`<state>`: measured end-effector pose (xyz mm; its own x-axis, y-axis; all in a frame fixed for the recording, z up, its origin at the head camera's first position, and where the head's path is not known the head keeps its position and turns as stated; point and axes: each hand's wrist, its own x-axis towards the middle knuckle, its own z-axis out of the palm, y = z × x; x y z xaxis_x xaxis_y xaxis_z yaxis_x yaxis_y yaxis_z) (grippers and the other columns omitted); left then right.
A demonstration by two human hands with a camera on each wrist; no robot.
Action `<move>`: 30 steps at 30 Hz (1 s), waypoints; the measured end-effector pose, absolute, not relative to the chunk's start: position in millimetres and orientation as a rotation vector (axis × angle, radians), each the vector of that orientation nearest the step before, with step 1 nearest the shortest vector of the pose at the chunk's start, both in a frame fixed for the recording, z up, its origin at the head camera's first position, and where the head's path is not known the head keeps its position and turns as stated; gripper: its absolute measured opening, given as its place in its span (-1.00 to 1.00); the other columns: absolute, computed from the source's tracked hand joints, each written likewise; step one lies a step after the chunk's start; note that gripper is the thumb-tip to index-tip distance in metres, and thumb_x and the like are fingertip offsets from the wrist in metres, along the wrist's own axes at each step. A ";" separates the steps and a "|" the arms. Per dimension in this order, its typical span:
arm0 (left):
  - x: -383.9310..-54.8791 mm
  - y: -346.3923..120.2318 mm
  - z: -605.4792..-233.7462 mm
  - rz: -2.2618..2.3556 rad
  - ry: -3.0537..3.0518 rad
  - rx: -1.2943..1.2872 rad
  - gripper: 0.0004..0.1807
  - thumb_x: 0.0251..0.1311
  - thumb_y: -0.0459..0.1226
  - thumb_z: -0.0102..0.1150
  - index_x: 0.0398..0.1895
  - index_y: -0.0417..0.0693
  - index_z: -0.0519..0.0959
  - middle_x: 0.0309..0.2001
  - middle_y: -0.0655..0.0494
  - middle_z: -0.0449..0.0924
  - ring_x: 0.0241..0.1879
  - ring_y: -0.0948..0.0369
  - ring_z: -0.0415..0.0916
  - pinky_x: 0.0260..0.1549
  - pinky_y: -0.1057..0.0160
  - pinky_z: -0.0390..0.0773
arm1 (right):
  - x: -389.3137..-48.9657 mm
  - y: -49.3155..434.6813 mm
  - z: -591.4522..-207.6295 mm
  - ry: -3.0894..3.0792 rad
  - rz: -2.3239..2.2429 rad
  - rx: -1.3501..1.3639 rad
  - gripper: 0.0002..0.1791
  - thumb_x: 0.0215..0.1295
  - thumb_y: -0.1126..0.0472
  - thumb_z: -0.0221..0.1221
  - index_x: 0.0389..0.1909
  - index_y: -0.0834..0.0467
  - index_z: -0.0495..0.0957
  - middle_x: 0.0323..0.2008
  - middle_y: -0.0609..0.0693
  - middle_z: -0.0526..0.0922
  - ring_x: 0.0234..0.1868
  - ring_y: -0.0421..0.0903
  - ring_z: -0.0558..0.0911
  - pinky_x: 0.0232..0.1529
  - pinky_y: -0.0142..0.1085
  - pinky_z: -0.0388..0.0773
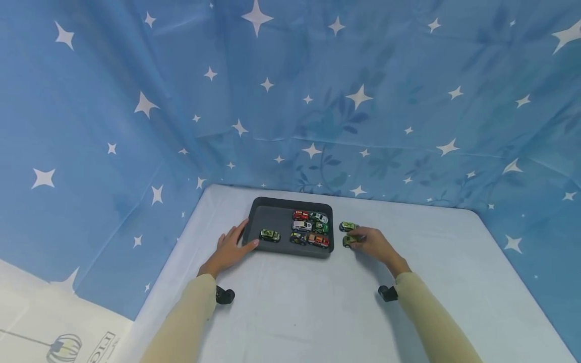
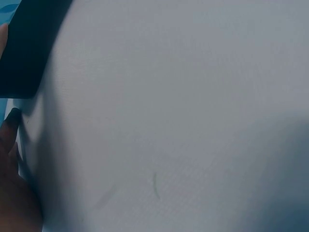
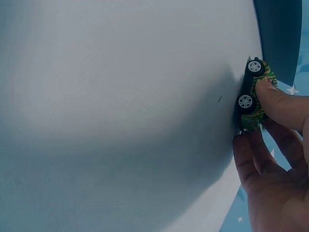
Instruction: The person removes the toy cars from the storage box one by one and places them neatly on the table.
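Observation:
A dark grey tray point(image 1: 277, 207) lies on the white table with several toy cars in it. My left hand point(image 1: 230, 251) rests at its left near corner, fingers spread along the left side and thumb on the near rim. Just inside, near the thumb, sits a green patterned toy car point(image 1: 270, 235). To the right of the tray, my right hand point(image 1: 374, 245) pinches another green toy car point(image 1: 349, 241) between thumb and fingers. The right wrist view shows this car point(image 3: 256, 92) with its wheels to the side. A further green-yellow toy car point(image 1: 348, 226) stands just behind it.
Grouped in the tray's right half are a red car point(image 1: 300, 215), a white-green car point(image 1: 319, 218), a white car point(image 1: 301, 226), a green car point(image 1: 320, 228), a dark blue car point(image 1: 297, 238) and an orange-red car point(image 1: 318, 240). A blue star-patterned curtain point(image 1: 290, 101) hangs behind the table point(image 1: 295, 312).

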<state>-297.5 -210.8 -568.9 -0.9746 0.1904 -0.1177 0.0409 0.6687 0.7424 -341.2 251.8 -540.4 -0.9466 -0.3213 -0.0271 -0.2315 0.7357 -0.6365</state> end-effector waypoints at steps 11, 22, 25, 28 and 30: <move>-297.5 -211.1 -569.5 1.259 2.715 0.221 0.05 0.44 0.32 0.16 0.79 0.12 -0.03 0.70 -0.25 -0.05 0.68 -0.24 -0.23 0.58 -0.29 -0.44 | -342.5 253.1 -534.3 2.797 -1.102 -0.452 -0.63 0.37 0.37 0.39 0.17 0.37 0.70 0.04 0.28 0.74 0.01 0.22 0.75 -0.01 0.05 0.75; -298.5 -209.2 -567.2 1.257 2.719 0.214 0.02 0.47 0.24 0.20 0.79 0.12 -0.02 0.71 -0.20 -0.04 0.68 -0.23 -0.22 0.58 -0.28 -0.45 | -353.8 251.0 -520.3 2.847 -1.137 -0.438 -0.63 0.45 0.26 0.37 0.18 0.33 0.70 0.10 0.27 0.73 0.00 0.18 0.73 -0.09 0.02 0.74; -296.9 -206.8 -567.4 1.263 2.721 0.208 0.01 0.47 0.22 0.21 0.79 0.07 -0.01 0.71 -0.20 -0.02 0.68 -0.24 -0.20 0.58 -0.28 -0.44 | -354.8 251.0 -520.6 2.847 -1.168 -0.423 -0.63 0.46 0.24 0.37 0.19 0.33 0.70 0.12 0.25 0.73 0.05 0.22 0.71 0.02 0.12 0.70; -294.1 -205.5 -566.4 1.282 2.712 0.193 0.02 0.46 0.20 0.24 0.78 0.05 0.01 0.70 -0.23 -0.01 0.67 -0.27 -0.20 0.57 -0.31 -0.43 | -355.2 248.5 -520.4 2.847 -1.201 -0.413 -0.61 0.46 0.22 0.37 0.20 0.33 0.69 0.13 0.24 0.72 0.13 0.24 0.67 0.14 0.18 0.64; -292.8 -205.5 -566.2 1.294 2.709 0.184 0.02 0.46 0.21 0.24 0.78 0.05 0.01 0.69 -0.25 0.00 0.67 -0.27 -0.19 0.57 -0.31 -0.43 | -356.1 245.9 -519.9 2.853 -1.211 -0.423 -0.61 0.47 0.23 0.36 0.21 0.34 0.69 0.14 0.24 0.72 0.17 0.25 0.65 0.19 0.20 0.61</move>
